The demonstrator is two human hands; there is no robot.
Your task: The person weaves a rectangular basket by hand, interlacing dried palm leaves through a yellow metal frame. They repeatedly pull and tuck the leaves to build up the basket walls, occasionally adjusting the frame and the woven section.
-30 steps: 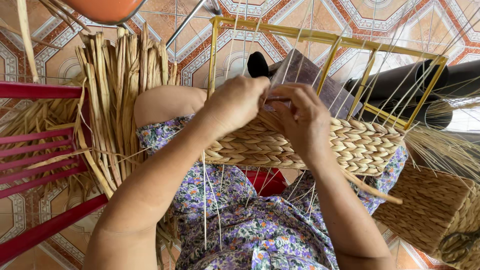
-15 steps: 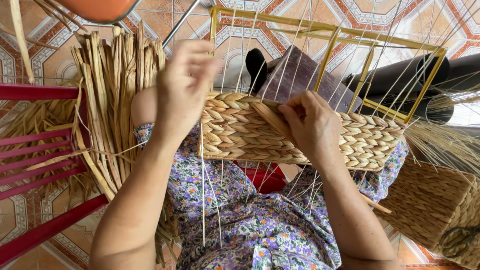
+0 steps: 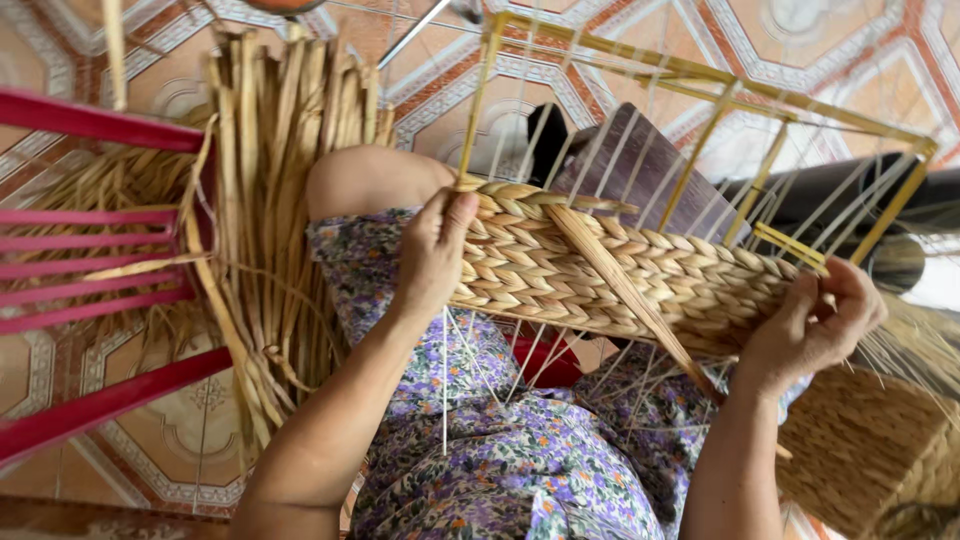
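Left hand (image 3: 432, 252) at nine o'clock of the work, closed on the near corner of the woven band (image 3: 610, 270), thumb on top, fingers tucked under the braided edge. Right hand (image 3: 815, 322) out at three o'clock, curled round the far end of the same band, fingers folded over the rim, grip narrow. Woven band stretched between both hands, several plaited rows deep, resting across the lap on the flowered dress (image 3: 520, 460). Long flat reed strand (image 3: 630, 295) crossing the band on a slant, from twelve o'clock down toward five o'clock, passing just under the right wrist. Yellow wire frame (image 3: 700, 75) rising above the weave toward twelve o'clock, thin pale stakes (image 3: 620, 150) running up through it. Bundle of dry reeds (image 3: 280, 200) off at nine o'clock, draped beside the bare knee (image 3: 370, 180). Red slatted chair (image 3: 100, 260) further out on the same side. Finished woven basket (image 3: 870, 450) at four o'clock, near the right forearm. Patterned floor tiles (image 3: 830, 30) all round.
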